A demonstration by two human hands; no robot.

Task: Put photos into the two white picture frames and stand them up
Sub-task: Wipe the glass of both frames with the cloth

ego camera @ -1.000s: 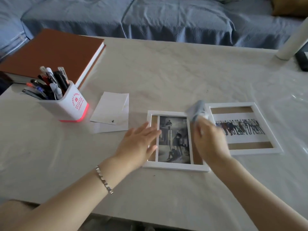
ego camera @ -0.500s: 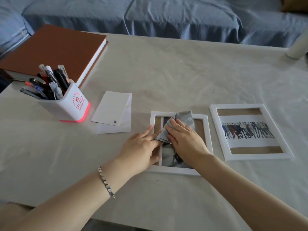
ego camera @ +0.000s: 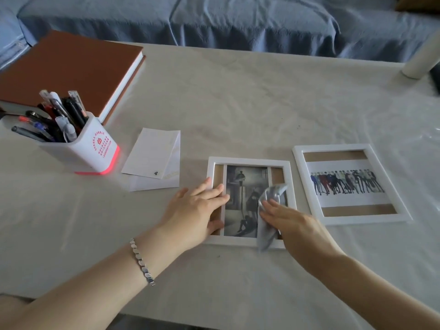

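So the near frame (ego camera: pixel 250 160) is lying flat on the table (ego camera: pixel 238 103) with the black-and-white photo (ego camera: pixel 242 201) showing in it, and the right hand (ego camera: pixel 290 222) is pressing a grey cloth (ego camera: pixel 267 210) flat-fingered onto its lower right part, where half a second ago it was rubbing up near the top left, so the wipe is travelling across the front (looks like cleaning, I'd guess). The left hand (ego camera: pixel 195 210) is lying open and flat on the frame's left edge, pinning it. Just right of the wiping hand, the second frame (ego camera: pixel 307 186) is lying flat too, with a colourful group photo (ego camera: pixel 345 184) inside. Neither is standing yet, so that's what's remaining. Pen holder (ego camera: pixel 92 148) is sitting well off to the left.
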